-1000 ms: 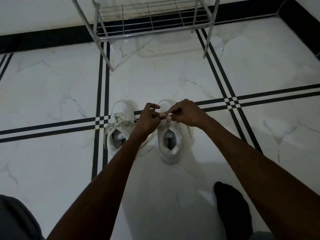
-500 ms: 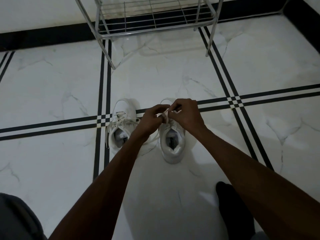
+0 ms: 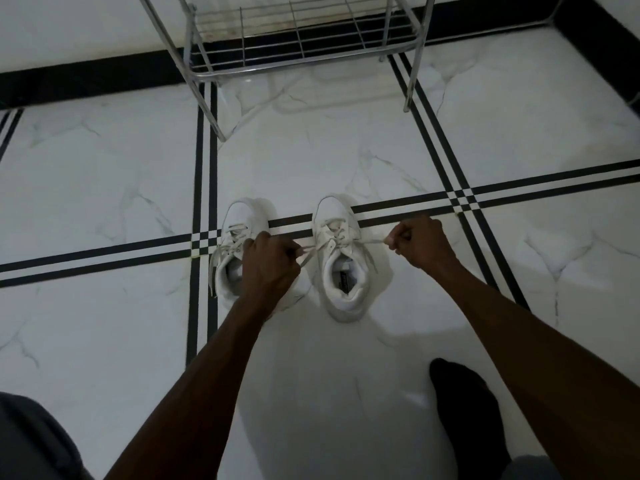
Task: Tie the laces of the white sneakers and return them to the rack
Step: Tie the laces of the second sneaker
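Observation:
Two white sneakers stand side by side on the marble floor, toes pointing away from me. The right sneaker [image 3: 341, 258] has its lace [image 3: 369, 241] stretched out sideways to both sides. My left hand [image 3: 268, 266] grips the left end of that lace and partly covers the left sneaker [image 3: 235, 244], whose laces hang loose. My right hand [image 3: 420, 242] pinches the lace's right end, to the right of the shoe. The metal rack [image 3: 298, 36] stands beyond the shoes.
The rack's thin legs [image 3: 412, 84] reach the floor ahead of the shoes. A black skirting [image 3: 86, 77] lines the far wall. My dark-socked foot [image 3: 464, 407] rests at lower right, and grey cloth over my knee [image 3: 31, 441] fills the lower left corner.
My hands were together over the right sneaker's tongue. They have now moved apart, left and right, drawing its lace ends taut.

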`<state>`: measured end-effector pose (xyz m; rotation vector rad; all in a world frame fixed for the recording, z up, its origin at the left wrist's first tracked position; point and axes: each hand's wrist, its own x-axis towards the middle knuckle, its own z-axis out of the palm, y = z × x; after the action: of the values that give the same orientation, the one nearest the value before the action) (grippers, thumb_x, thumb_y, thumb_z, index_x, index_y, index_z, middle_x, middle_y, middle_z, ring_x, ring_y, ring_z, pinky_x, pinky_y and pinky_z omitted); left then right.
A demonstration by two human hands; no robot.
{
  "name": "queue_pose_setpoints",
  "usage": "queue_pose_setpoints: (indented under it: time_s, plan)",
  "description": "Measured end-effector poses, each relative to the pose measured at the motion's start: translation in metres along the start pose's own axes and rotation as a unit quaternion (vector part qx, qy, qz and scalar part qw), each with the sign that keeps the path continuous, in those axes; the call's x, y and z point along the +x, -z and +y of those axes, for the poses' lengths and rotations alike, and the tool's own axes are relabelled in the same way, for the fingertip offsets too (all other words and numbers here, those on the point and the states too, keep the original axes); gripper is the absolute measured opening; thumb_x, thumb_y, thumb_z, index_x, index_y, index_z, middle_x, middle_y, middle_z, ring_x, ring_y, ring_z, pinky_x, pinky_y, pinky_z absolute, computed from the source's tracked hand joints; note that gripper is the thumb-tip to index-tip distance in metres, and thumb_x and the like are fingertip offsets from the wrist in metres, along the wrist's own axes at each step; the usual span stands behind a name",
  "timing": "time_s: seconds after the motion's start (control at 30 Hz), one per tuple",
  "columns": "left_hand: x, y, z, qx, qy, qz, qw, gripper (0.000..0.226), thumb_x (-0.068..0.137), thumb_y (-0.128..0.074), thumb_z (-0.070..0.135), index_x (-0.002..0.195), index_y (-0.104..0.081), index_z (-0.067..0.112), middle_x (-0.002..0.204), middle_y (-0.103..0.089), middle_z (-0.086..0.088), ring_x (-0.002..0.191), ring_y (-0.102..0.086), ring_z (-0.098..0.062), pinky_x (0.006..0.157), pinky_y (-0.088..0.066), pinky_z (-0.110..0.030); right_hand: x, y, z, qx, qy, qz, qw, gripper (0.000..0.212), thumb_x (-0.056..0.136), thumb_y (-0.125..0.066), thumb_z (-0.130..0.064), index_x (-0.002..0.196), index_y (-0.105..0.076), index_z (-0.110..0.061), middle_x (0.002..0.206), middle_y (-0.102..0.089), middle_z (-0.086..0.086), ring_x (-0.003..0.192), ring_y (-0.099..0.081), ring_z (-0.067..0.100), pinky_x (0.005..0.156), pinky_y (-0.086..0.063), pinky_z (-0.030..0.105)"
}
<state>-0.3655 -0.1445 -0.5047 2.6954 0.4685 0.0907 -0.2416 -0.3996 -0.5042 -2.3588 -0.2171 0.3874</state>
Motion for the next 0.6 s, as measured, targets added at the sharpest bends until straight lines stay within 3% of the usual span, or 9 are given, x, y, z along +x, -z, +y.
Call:
queue_pose_setpoints:
  time_s: [0.1,0.17,0.3,0.47,0.53,0.6]
  plan:
    - [0.000,-0.003,0.002,-0.040,0.027,-0.001,0.999,0.030,0.086,-0.056,0.029,0.095,-0.084,0.023,0.086,-0.082,-0.005,0.084,-0.071,-0.028,0.095,-0.051,-0.051,0.005,-0.001,-0.002,0.037,-0.036,-0.007,0.999,0.009,0.086,-0.073,-0.013,0.081,-0.078,-0.008,0.079,-0.074,0.008,0.077,-0.071,0.020,0.075,-0.059,0.032]
    - [0.002,-0.002,0.000,-0.068,0.050,-0.007,0.996,0.036,0.083,-0.053,0.034,0.095,-0.084,0.022,0.083,-0.081,-0.006,0.078,-0.072,-0.028,0.091,-0.055,-0.049,0.007,-0.001,-0.008,0.172,-0.106,-0.049,0.978,0.008,0.090,-0.069,-0.014,0.087,-0.075,-0.009,0.091,-0.073,0.011,0.085,-0.068,0.019,0.073,-0.058,0.030]
    - [0.000,-0.003,0.001,-0.079,0.058,-0.008,0.995,0.033,0.080,-0.055,0.031,0.090,-0.085,0.022,0.082,-0.082,-0.005,0.079,-0.072,-0.028,0.093,-0.054,-0.050,0.004,-0.001,-0.014,0.425,-0.268,-0.075,0.861,0.021,0.099,-0.057,-0.015,0.085,-0.065,-0.002,0.084,-0.065,0.011,0.074,-0.060,0.014,0.068,-0.051,0.024]
    - [0.000,-0.006,0.001,-0.038,0.044,-0.005,0.998,0.032,0.075,-0.055,0.022,0.086,-0.084,0.021,0.081,-0.080,-0.005,0.085,-0.067,-0.030,0.094,-0.049,-0.051,0.001,-0.007,0.000,0.545,-0.391,-0.040,0.740,0.019,0.101,-0.050,-0.007,0.085,-0.058,-0.003,0.077,-0.056,0.005,0.067,-0.050,0.011,0.058,-0.045,0.022]
    - [-0.004,-0.008,0.002,-0.010,0.033,0.001,0.999,0.023,0.079,-0.063,0.015,0.088,-0.084,0.018,0.079,-0.078,-0.007,0.091,-0.063,-0.031,0.096,-0.046,-0.050,0.001,-0.013,0.001,0.571,-0.417,-0.015,0.707,0.019,0.101,-0.048,0.000,0.084,-0.057,-0.001,0.079,-0.055,0.005,0.067,-0.048,0.011,0.058,-0.044,0.021]
    - [-0.006,-0.011,0.001,0.009,0.025,0.008,1.000,0.021,0.079,-0.067,0.007,0.089,-0.084,0.015,0.079,-0.077,-0.009,0.097,-0.059,-0.033,0.096,-0.041,-0.048,0.002,-0.015,-0.003,0.576,-0.426,-0.005,0.698,0.022,0.101,-0.047,0.001,0.081,-0.055,-0.001,0.080,-0.054,0.004,0.066,-0.047,0.011,0.057,-0.043,0.021]
